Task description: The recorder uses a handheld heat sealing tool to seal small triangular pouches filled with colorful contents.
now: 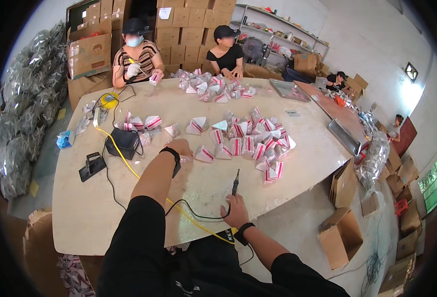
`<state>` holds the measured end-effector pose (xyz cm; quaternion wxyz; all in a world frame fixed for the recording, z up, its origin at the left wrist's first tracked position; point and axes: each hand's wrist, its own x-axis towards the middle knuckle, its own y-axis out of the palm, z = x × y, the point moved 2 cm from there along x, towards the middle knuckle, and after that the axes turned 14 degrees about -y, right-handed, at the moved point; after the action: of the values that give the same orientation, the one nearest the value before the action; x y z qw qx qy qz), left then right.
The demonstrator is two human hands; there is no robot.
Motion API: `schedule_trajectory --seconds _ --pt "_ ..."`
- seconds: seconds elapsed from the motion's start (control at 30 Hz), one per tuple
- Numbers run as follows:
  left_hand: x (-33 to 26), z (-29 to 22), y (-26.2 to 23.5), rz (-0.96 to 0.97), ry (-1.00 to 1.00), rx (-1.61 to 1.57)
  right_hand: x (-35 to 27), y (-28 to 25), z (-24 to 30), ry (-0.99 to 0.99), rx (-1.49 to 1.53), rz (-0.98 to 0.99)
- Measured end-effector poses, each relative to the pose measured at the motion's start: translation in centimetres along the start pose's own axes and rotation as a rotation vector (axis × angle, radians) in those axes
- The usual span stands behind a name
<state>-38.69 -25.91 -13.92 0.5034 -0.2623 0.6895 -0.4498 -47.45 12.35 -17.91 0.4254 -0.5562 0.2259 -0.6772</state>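
My right hand [237,210] is closed around the dark handle of a soldering iron [235,185] near the table's front edge, its thin tip pointing away from me. My left hand [180,147] reaches over the table beside small pyramid-shaped plastic packs with red-and-white striped edges. Its fingers are mostly hidden behind the back of the hand, so their grip is unclear. One striped pack [204,154] stands just right of it, and another pack [173,129] lies beyond. A larger pile of these packs [248,143] spreads to the right. The iron's black cord [191,210] loops left.
On the table's left are a black box [123,143], a black stand [92,167] and a yellow cable [144,180]. Two co-workers [138,62] sit across the table; one holds a yellow-handled tool and a pack. A metal tray [343,137] lies at the right edge.
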Motion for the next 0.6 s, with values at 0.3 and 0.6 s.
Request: schedule_trajectory --seconds 0.3,0.6 --pt "-2.0 5.2 0.9 -0.085 0.195 0.158 0.3 0.0 0.5 0.077 0.038 0.003" --pt "-4.3 5.3 3.4 -0.353 0.084 0.212 -0.4 -0.2 0.6 0.014 -0.063 0.088"
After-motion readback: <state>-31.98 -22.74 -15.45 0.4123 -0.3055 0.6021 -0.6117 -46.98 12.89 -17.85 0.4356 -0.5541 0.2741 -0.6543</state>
